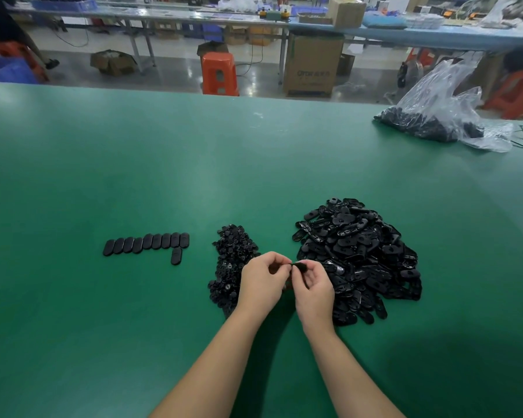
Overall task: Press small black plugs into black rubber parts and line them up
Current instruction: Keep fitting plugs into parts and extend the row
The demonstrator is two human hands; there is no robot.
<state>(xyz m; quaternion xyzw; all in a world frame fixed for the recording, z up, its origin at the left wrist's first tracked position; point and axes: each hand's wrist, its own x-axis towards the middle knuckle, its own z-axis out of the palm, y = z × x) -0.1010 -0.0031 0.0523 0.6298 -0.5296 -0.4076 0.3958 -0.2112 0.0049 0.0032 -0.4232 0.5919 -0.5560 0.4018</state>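
Note:
On the green table [133,164] lie a pile of small black plugs [231,254] and, to its right, a larger heap of black oval rubber parts [360,248]. Between the two heaps my hands meet above the table. My right hand [313,289] pinches a black rubber part [300,266] at its fingertips. My left hand [261,280] pinches something small and black against that part; it looks like a plug, mostly hidden by my fingers. To the left lies a row of several rubber parts [147,243] side by side, with one more part [176,256] below the row's right end.
A clear plastic bag [441,116] with more black parts lies at the table's far right, with cables beside it. Beyond the far edge stand an orange stool [219,73], cardboard boxes [311,66] and other workbenches.

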